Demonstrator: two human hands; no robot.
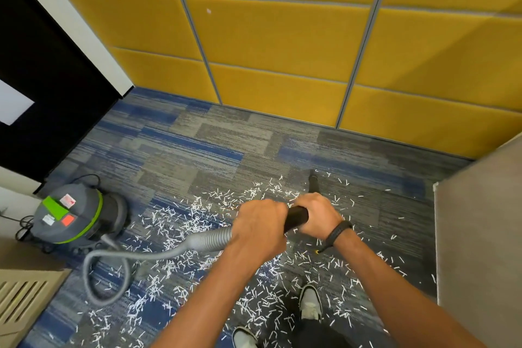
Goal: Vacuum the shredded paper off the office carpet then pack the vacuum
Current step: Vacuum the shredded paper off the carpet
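Observation:
White shredded paper (180, 223) lies scattered over the blue-grey carpet (197, 150), mostly in the middle and near my feet. The grey and green canister vacuum (73, 215) stands at the left. Its ribbed grey hose (158, 251) loops across the floor up to a black wand (296, 216). My left hand (260, 229) grips the wand where the hose joins it. My right hand (316, 215) grips the wand just ahead. The nozzle tip (313, 182) points down to the carpet beyond my right hand.
A yellow padded wall (282, 51) closes the far side. A dark door (42, 93) is at the left. A grey panel (480, 234) stands at the right. A beige slatted vent (22, 299) sits lower left. The vacuum's black cord (22, 227) lies beside it.

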